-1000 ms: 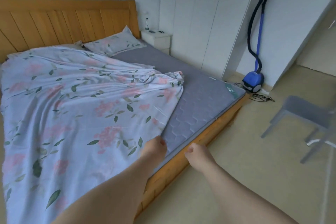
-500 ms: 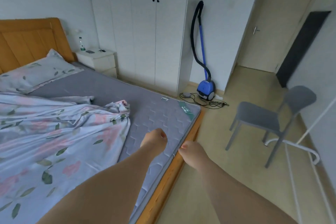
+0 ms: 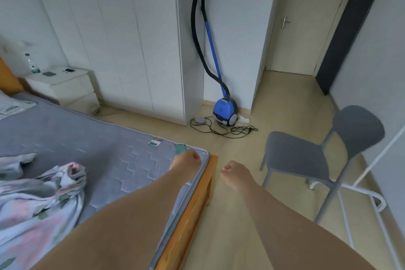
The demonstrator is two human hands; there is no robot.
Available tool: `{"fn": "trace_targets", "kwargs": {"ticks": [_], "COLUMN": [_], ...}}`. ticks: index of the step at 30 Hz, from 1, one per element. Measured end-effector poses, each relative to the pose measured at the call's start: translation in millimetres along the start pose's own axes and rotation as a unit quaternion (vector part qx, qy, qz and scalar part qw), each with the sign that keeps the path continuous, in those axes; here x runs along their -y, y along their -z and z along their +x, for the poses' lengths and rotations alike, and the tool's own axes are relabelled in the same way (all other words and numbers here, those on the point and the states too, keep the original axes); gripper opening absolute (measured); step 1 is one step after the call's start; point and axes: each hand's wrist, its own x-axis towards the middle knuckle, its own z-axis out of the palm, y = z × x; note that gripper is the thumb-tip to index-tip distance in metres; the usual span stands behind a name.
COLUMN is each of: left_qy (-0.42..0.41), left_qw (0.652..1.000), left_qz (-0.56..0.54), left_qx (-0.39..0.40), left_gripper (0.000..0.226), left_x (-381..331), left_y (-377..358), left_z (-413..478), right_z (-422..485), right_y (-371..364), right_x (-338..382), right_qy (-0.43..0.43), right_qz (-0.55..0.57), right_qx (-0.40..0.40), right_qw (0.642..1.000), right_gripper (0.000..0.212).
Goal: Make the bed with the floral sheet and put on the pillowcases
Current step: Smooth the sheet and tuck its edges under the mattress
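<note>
Well apart, floral sheet [image 3: 39, 204] bunched, left of left hand [image 3: 186, 163]

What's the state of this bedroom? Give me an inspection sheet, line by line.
Surface: grey mattress bare at its near corner, on a wooden bed frame.
Job's things: floral sheet bunched at the left, short of the corner; floral pillow at the far left edge.
Clutter: bottle and small items on the nightstand.
Hands: left hand at the mattress corner, right hand over the floor; fingers curled on both, nothing held.
Cables: cord loose on the floor beside the blue vacuum cleaner.
Surroundings: grey chair beside a white rack, white wardrobe, closed door.
</note>
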Motion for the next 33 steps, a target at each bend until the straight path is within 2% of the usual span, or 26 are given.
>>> {"fn": "trace_targets", "kwargs": {"ticks": [2, 10, 15, 19, 23, 28, 33], "left_qy": [0.014, 0.051, 0.044, 0.029, 0.029, 0.075, 0.131], "left_qw": [1.0, 0.998, 0.996, 0.998, 0.998, 0.994, 0.98], "left_qz": [-0.024, -0.038, -0.077, -0.055, -0.051, -0.06, -0.092], "left_qx": [-0.001, -0.007, -0.025, -0.019, -0.025, -0.057, -0.114], "left_gripper": [0.014, 0.011, 0.021, 0.014, 0.023, 0.023, 0.021], "left_x": [-38.5, -118.3, -169.4, -220.0, -255.6, -263.6, -244.9], "left_y": [-16.8, -40.9, -56.0, -63.4, -57.8, -33.0, -3.6], "left_z": [48.3, 212.1, 367.4, 478.4, 557.6, 660.2, 768.2], "right_z": [53.3, 218.3, 358.8, 467.9, 562.2, 666.3, 787.1], "right_y": [37.6, 125.4, 173.3, 214.8, 242.8, 251.8, 237.0], "right_x": [-9.9, -3.2, 14.0, 35.8, 58.7, 103.2, 157.8], "right_qy": [-0.005, 0.016, 0.045, 0.038, 0.042, 0.092, 0.165], "right_qz": [0.004, -0.002, 0.002, -0.015, -0.02, -0.039, -0.09], "right_qx": [0.006, 0.043, 0.024, 0.018, 0.021, 0.064, 0.109], "right_qw": [1.0, 0.999, 0.999, 0.999, 0.999, 0.993, 0.976], "right_gripper": [0.02, 0.034, 0.034, 0.029, 0.01, 0.017, 0.014]}}
